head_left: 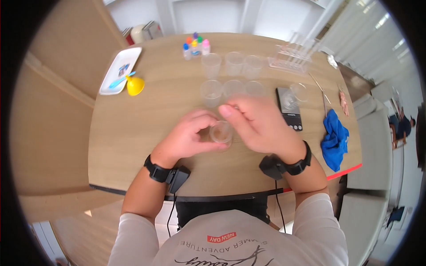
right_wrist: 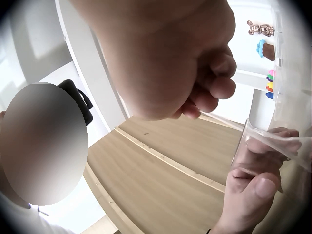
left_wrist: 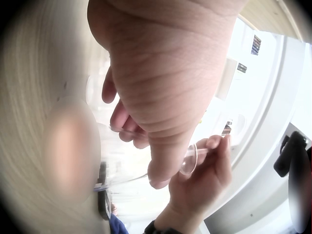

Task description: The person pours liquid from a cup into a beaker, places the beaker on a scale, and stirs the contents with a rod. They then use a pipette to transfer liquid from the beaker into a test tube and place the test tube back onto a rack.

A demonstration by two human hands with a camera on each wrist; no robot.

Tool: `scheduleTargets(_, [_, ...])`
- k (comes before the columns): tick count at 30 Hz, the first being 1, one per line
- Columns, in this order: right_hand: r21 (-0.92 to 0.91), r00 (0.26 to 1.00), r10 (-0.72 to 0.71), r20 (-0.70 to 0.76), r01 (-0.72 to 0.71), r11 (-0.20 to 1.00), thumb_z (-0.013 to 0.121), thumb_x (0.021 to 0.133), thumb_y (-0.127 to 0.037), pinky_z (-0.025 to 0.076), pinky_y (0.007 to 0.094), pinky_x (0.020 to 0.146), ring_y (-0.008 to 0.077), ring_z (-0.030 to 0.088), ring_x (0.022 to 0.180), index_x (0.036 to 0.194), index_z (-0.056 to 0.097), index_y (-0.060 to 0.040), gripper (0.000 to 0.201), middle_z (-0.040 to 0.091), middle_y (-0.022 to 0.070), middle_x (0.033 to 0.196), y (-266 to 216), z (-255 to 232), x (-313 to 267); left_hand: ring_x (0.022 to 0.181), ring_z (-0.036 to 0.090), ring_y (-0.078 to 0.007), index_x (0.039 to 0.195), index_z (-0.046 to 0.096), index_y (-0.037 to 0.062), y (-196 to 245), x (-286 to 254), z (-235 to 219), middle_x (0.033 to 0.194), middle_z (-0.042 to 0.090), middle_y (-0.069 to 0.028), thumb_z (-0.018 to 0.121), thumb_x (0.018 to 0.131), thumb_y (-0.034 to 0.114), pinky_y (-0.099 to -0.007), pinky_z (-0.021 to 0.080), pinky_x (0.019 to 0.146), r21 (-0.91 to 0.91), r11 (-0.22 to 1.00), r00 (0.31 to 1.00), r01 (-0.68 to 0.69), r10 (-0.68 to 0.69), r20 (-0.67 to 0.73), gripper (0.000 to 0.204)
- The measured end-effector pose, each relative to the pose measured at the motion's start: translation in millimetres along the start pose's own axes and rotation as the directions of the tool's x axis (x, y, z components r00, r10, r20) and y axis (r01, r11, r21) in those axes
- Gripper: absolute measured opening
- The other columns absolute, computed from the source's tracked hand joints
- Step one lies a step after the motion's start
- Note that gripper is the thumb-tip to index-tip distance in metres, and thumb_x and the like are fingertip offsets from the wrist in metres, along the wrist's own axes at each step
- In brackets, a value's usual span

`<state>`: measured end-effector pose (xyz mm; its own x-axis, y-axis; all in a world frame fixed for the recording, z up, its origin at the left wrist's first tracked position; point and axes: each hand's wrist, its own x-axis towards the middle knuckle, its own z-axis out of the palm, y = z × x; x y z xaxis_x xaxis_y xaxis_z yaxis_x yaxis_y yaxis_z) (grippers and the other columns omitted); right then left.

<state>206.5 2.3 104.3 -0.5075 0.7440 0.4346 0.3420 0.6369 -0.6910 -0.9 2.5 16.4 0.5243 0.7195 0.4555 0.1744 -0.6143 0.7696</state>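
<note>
My left hand (head_left: 186, 137) holds a small clear plastic cup (head_left: 221, 132) near the middle of the table, thumb on the near side and fingers on the far side. In the right wrist view the clear wall of the cup (right_wrist: 245, 141) shows between that thumb and fingers. My right hand (head_left: 264, 122) is raised over the cup's right side with its fingers curled. It pinches a thin clear rod (right_wrist: 222, 119), which slants down into the cup's mouth. In the head view the hand hides most of the rod.
Several clear cups (head_left: 211, 65) stand in two rows beyond my hands, with small colored-cap bottles (head_left: 195, 47) behind. At right are a black scale (head_left: 293, 119), a test tube rack (head_left: 289, 64) and a blue cloth (head_left: 335, 139). A white tray (head_left: 106, 84) and yellow funnel (head_left: 135, 86) lie left.
</note>
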Motion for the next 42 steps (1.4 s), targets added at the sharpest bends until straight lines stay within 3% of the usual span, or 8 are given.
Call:
scheduleTargets(3, [0.037,0.986,-0.166,0.008,0.166,0.985,0.059,0.096,-0.019,0.05,0.0411,0.062,0.0338,0.065,0.071,0.092,0.065,-0.0049,0.016,0.066,0.013,0.078,4,7,0,0.093,0.061,-0.0265,0.102,0.068,0.006,-1,-1,1,0.101,0.066,-0.0073,0.089,0.07,0.021,-0.0365,0.05,0.081,0.02,1.0,1.0,-0.008,0.008,-0.001,0.041])
scheduleTargets(5, [0.061,0.989,-0.139,0.045,0.136,0.989,0.058,0.097,-0.02,0.05,0.0429,0.063,0.0345,0.065,0.071,0.093,0.066,-0.0054,0.017,0.066,0.0127,0.076,1,1,-2,0.091,0.061,-0.0259,0.104,0.068,0.0062,-2,-3,2,0.1,0.066,-0.0071,0.089,0.069,0.021,-0.0366,0.05,0.08,-0.038,0.989,0.989,0.142,-0.141,0.034,0.043])
scheduleTargets(7, [0.071,0.983,-0.054,0.177,0.042,0.997,0.058,0.097,-0.02,0.05,0.0434,0.064,0.0346,0.065,0.074,0.093,0.066,-0.0055,0.017,0.067,0.013,0.078,0,-7,-1,0.09,0.061,-0.0256,0.104,0.068,0.0064,2,0,0,0.1,0.066,-0.0069,0.09,0.069,0.021,-0.0364,0.05,0.079,0.009,0.995,0.995,0.097,-0.097,0.027,0.043])
scheduleTargets(23, [-0.006,0.985,-0.168,-0.045,0.168,0.986,0.058,0.099,-0.019,0.045,0.0391,0.057,0.0313,0.059,0.063,0.088,0.063,-0.0044,0.019,0.061,0.0116,0.071,9,2,0,0.089,0.062,-0.025,0.108,0.069,0.0094,5,0,-1,0.098,0.066,-0.0057,0.09,0.067,0.018,-0.0362,0.051,0.078,0.066,0.996,0.998,0.06,-0.06,-0.004,0.047])
scheduleTargets(26, [0.154,0.987,-0.126,0.097,0.11,0.982,0.058,0.098,-0.018,0.045,0.039,0.057,0.0317,0.059,0.065,0.088,0.063,-0.0041,0.018,0.061,0.0127,0.072,4,-1,-1,0.09,0.062,-0.025,0.11,0.069,0.0093,3,-1,0,0.098,0.066,-0.006,0.09,0.067,0.018,-0.0359,0.051,0.078,0.038,0.999,0.999,0.037,-0.036,-0.008,0.049])
scheduleTargets(32, [-0.033,0.999,-0.034,0.022,0.035,0.999,0.058,0.097,-0.019,0.048,0.0452,0.063,0.0371,0.062,0.071,0.088,0.063,-0.003,0.019,0.064,0.0164,0.076,2,1,1,0.091,0.063,-0.0257,0.106,0.07,0.009,7,1,0,0.1,0.067,-0.0063,0.09,0.068,0.024,-0.0356,0.051,0.079,0.09,0.994,0.998,0.063,-0.061,-0.03,0.045])
scheduleTargets(38, [0.016,0.978,-0.093,0.185,0.091,0.996,0.058,0.097,-0.017,0.046,0.0435,0.06,0.0359,0.061,0.07,0.087,0.063,-0.0025,0.018,0.063,0.0154,0.077,-4,-7,0,0.09,0.063,-0.0268,0.101,0.069,0.008,4,-1,0,0.1,0.068,-0.0071,0.088,0.071,0.03,-0.0362,0.051,0.08,0.092,0.995,0.999,0.047,-0.046,-0.022,0.042])
scheduleTargets(42, [-0.026,0.995,-0.082,0.053,0.083,0.996,0.059,0.097,-0.016,0.046,0.0404,0.057,0.0335,0.06,0.064,0.087,0.063,-0.0031,0.017,0.061,0.0144,0.073,-2,1,1,0.091,0.064,-0.0279,0.098,0.068,0.0075,5,-1,-3,0.1,0.068,-0.0078,0.088,0.071,0.031,-0.0371,0.051,0.08,0.102,0.995,0.999,0.013,-0.009,-0.047,0.04])
